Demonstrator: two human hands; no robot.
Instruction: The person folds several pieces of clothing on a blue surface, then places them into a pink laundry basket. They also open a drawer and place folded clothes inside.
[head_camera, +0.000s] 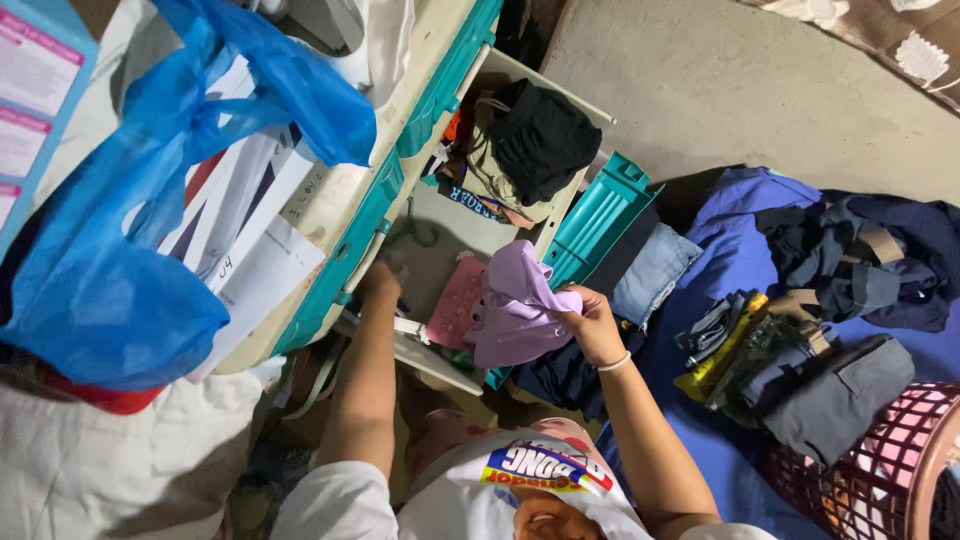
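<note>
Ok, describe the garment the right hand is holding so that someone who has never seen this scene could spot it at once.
Find the pulled-out drawer with the teal front in the middle of the view. Over its near end, the right hand grips a bunched lilac garment. It is the only pale purple cloth there: the piece beside it is pink, and the clothes deeper in the drawer are black and khaki.

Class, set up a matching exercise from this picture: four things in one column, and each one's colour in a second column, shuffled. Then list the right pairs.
Things:
1. Garment held in the right hand
2. Plastic bag on top of the drawer unit
3. Laundry basket at the lower right
4. Bundle at the back of the open drawer

Colours:
A. black
B. lilac
C. pink
D. blue

Pairs: 1-B garment; 2-D plastic bag; 3-C laundry basket; 4-A bundle.
</note>
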